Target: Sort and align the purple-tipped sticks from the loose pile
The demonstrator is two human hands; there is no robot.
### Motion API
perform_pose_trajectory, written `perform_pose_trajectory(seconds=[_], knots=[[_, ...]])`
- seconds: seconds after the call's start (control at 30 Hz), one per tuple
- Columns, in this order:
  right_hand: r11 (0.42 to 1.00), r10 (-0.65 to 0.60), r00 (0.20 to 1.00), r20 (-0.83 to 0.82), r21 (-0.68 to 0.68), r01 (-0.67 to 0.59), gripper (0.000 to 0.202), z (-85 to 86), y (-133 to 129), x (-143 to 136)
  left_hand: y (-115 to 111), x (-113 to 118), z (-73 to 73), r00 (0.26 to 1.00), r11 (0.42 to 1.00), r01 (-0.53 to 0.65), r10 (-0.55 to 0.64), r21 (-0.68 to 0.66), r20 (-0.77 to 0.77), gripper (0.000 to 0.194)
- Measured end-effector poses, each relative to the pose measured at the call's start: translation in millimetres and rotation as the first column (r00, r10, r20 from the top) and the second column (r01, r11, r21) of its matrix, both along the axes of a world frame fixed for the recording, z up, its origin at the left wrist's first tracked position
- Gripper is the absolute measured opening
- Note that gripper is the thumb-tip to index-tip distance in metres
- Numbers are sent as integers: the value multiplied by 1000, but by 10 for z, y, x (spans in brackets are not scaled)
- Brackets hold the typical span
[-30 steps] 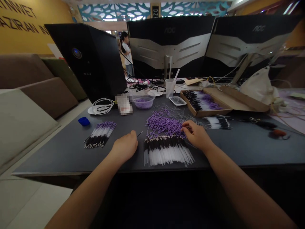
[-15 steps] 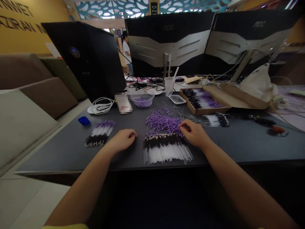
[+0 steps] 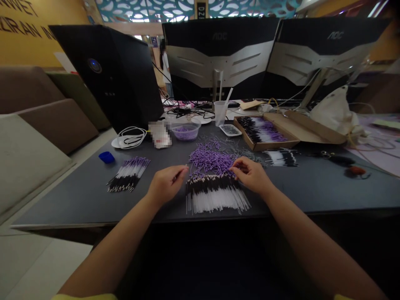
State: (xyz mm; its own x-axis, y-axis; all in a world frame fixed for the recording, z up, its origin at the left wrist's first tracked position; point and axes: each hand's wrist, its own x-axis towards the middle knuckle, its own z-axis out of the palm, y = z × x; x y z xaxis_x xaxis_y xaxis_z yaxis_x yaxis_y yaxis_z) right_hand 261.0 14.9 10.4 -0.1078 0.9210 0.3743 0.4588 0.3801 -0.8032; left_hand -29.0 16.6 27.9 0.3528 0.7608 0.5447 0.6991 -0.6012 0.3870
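Observation:
My left hand (image 3: 168, 182) is closed in a pinch left of the purple heap, with a tiny pale tip showing at its fingertips; what it belongs to is too small to make out. My right hand (image 3: 251, 175) pinches at the right edge of the heap of short purple plastic sticks (image 3: 209, 157), and its fingertips hide whatever is between them. In front of the heap lies a wide row of thin sticks (image 3: 215, 198) with black upper parts, pale tips and clear lower ends. Another bundle of sticks (image 3: 129, 173), with purple ends, lies to the left.
A bowl of purple pieces (image 3: 186, 131), a small white tray (image 3: 230, 130) and a plastic cup (image 3: 220, 112) stand behind. At right are an open cardboard box (image 3: 275, 145) of sticks and some loose sticks (image 3: 281, 158). A blue cap (image 3: 106, 157) is left. Monitors (image 3: 218, 54) line the back.
My left hand has risen and moved right, its fingertips now extended in a pinch toward the heap. My right hand has shifted slightly left. The view has turned slightly.

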Motion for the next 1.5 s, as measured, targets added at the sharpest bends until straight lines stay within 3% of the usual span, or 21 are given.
perform_pose_trajectory(seconds=[0.13,0.27,0.37,0.47,0.63,0.83,1.07,1.27,1.5], knots=[[979,175,924,-339,-38,-200,15,160,-214,-282,-90,148,-14,964,986,65,-22,156,-264,31],[913,356,790,-499,5,-408,13,153,-282,-422,-111,206,-45,862,978,187,-117,94,-494,36],[868,379,705,-600,-33,-495,15,62,-230,-402,-118,199,-77,833,977,205,-146,53,-533,37],[863,364,683,-633,-45,-503,15,9,-200,-377,-134,202,-101,839,974,222,-167,45,-518,38],[870,374,717,-589,-45,-490,11,20,-226,-390,-158,238,-107,874,961,277,-257,-11,-413,36],[858,414,719,-558,-25,-513,7,40,-253,-410,-170,237,-106,891,966,248,-258,-75,-373,36],[893,389,758,-524,11,-451,6,45,-259,-407,-155,211,-123,895,963,270,-258,-18,-363,31],[895,383,753,-536,14,-445,10,26,-245,-407,-130,198,-137,902,937,340,-302,76,-309,24],[897,366,755,-545,-11,-443,10,28,-249,-415,-132,203,-143,896,925,367,-323,98,-306,21]])
